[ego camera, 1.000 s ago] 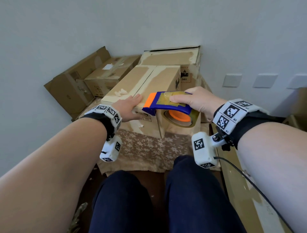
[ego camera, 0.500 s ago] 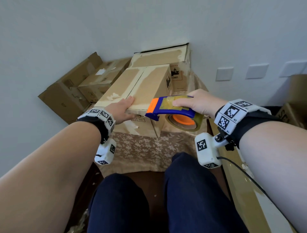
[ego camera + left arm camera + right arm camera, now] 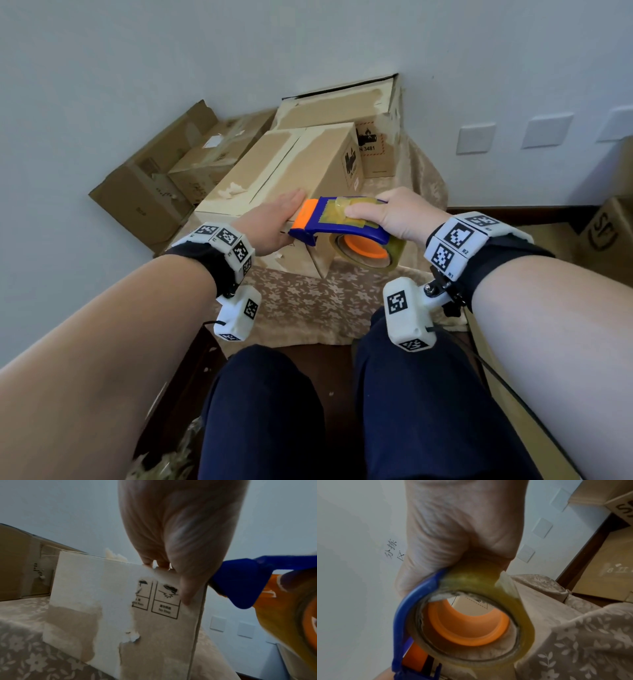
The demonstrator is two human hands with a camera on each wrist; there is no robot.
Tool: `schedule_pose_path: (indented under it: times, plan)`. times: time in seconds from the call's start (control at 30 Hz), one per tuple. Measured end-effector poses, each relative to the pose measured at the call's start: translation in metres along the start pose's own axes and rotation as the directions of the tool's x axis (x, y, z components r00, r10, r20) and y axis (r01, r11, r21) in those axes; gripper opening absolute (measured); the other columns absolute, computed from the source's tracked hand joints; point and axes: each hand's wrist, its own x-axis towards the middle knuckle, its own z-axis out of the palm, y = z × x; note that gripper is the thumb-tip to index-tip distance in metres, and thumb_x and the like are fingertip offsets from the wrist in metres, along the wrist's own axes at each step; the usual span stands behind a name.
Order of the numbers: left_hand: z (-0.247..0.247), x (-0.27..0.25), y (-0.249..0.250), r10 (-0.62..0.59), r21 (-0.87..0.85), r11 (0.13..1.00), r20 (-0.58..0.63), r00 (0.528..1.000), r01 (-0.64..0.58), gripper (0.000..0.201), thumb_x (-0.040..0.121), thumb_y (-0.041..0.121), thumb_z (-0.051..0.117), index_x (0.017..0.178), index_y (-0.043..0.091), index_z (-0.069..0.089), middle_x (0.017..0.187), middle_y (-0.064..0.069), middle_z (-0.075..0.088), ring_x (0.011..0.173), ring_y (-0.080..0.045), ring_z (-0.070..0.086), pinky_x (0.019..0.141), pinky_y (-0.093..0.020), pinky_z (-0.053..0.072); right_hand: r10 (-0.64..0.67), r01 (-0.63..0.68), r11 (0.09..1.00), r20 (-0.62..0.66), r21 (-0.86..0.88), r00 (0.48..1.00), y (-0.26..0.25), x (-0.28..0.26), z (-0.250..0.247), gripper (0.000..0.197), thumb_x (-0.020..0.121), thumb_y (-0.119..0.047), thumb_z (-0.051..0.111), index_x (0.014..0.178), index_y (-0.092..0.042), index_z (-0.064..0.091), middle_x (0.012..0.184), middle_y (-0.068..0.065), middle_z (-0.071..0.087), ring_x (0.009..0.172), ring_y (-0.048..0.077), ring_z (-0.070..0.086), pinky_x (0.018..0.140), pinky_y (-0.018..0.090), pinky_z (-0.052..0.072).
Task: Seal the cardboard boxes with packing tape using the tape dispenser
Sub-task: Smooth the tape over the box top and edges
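Observation:
A brown cardboard box (image 3: 291, 171) lies on the floral cloth with its top flaps closed along a middle seam. My left hand (image 3: 270, 222) rests flat on the box's near top edge, and in the left wrist view the hand (image 3: 171, 534) has its thumb down the front face of the box (image 3: 120, 615). My right hand (image 3: 394, 216) grips a blue and orange tape dispenser (image 3: 329, 222) from above. Its orange nose sits at the box's near edge, beside my left fingers. The tape roll (image 3: 471, 622) hangs under my right hand (image 3: 462, 527).
A taller box (image 3: 342, 109) stands behind against the wall, and more boxes (image 3: 154, 192) lie at the left. The floral cloth (image 3: 308, 301) covers the low surface. Another box (image 3: 606, 229) and flat cardboard (image 3: 513, 428) are at the right. My knees (image 3: 274, 411) are below.
The head view has tilted slightly. The dispenser's nose has edged a little closer to my left fingers at the box's near edge. Both hands keep their hold.

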Motion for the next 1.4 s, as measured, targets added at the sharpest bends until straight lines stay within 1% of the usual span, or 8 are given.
schedule_pose_path:
  times: [0.2,0.3,0.5,0.63,0.8,1.1,1.27,1.4]
  plan:
    - [0.003,0.002,-0.002,-0.038,-0.025,0.999,0.036,0.999,0.039,0.094,0.089,0.035,0.063,0.153,0.013,-0.003,0.161,-0.003,-0.002,0.148,-0.016,0.004,0.118,-0.032,0.016,0.017,-0.019,0.992,0.021,0.123,1.000,0.010,-0.005,0.001,0.042,0.079,-0.047,0.071,0.091,-0.006,0.070,0.080,0.009,0.070,0.072,0.021,0.062,0.073,0.030,0.046]
    - [0.004,0.002,0.003,-0.066,-0.061,0.996,0.033,0.997,0.068,0.100,0.085,0.044,0.065,0.153,0.014,-0.002,0.161,-0.002,0.000,0.148,-0.014,0.004,0.118,-0.031,0.016,0.010,-0.014,0.988,0.031,0.152,0.999,0.015,-0.009,-0.002,0.034,0.080,-0.048,0.070,0.083,-0.013,0.066,0.073,0.003,0.068,0.067,0.017,0.061,0.065,0.026,0.046]
    - [0.004,0.003,0.013,-0.126,-0.063,0.990,-0.012,0.992,0.125,0.090,0.090,0.040,0.061,0.153,0.013,0.003,0.161,-0.004,0.006,0.146,-0.016,0.014,0.115,-0.029,0.019,-0.033,0.025,0.976,0.033,0.216,0.999,0.023,-0.012,-0.009,0.050,0.077,-0.048,0.072,0.104,-0.006,0.071,0.099,0.013,0.073,0.095,0.029,0.068,0.089,0.038,0.052]
    - [0.003,0.002,0.017,-0.152,-0.067,0.986,-0.009,0.988,0.151,0.087,0.091,0.035,0.062,0.153,0.014,0.004,0.161,-0.003,0.006,0.146,-0.017,0.016,0.115,-0.028,0.018,-0.060,0.043,0.968,0.059,0.247,0.996,0.029,-0.019,-0.024,0.037,0.080,-0.043,0.071,0.097,-0.011,0.073,0.088,0.008,0.074,0.079,0.022,0.067,0.075,0.029,0.051]
    - [0.000,0.003,0.020,-0.148,-0.039,0.988,-0.010,0.989,0.147,0.087,0.091,0.033,0.061,0.153,0.015,0.003,0.161,-0.003,0.004,0.146,-0.016,0.016,0.114,-0.027,0.017,-0.034,0.016,0.969,0.072,0.246,0.997,0.046,-0.027,-0.043,0.031,0.078,-0.044,0.072,0.081,-0.014,0.071,0.071,0.004,0.071,0.070,0.019,0.064,0.075,0.031,0.049]
    - [-0.001,0.004,0.018,-0.144,-0.045,0.989,0.011,0.990,0.144,0.092,0.088,0.029,0.066,0.153,0.014,0.002,0.161,-0.003,0.003,0.146,-0.015,0.013,0.116,-0.027,0.017,0.016,-0.018,1.000,0.081,0.019,0.997,0.035,-0.014,-0.033,0.044,0.081,-0.049,0.067,0.057,-0.016,0.051,0.052,-0.001,0.051,0.050,0.015,0.046,0.052,0.025,0.035]
    - [-0.008,0.004,0.011,-0.141,-0.011,0.989,0.140,0.980,0.144,0.114,0.077,0.017,0.077,0.152,0.016,-0.009,0.161,0.000,-0.005,0.146,-0.013,0.010,0.115,-0.025,0.017,0.052,-0.048,0.998,0.118,-0.037,0.992,0.028,0.001,-0.015,0.044,0.079,-0.053,0.066,0.067,-0.013,0.054,0.066,0.008,0.052,0.061,0.022,0.049,0.060,0.028,0.038]
    - [-0.022,0.010,0.008,-0.150,-0.125,0.972,0.322,0.935,0.200,0.112,0.077,0.008,0.068,0.151,0.018,-0.015,0.160,0.002,-0.011,0.146,-0.012,0.009,0.117,-0.027,0.018,0.075,-0.065,0.994,0.110,-0.093,0.991,0.021,0.011,-0.008,0.050,0.075,-0.060,0.065,0.075,-0.011,0.057,0.072,0.011,0.053,0.068,0.024,0.051,0.069,0.032,0.040]
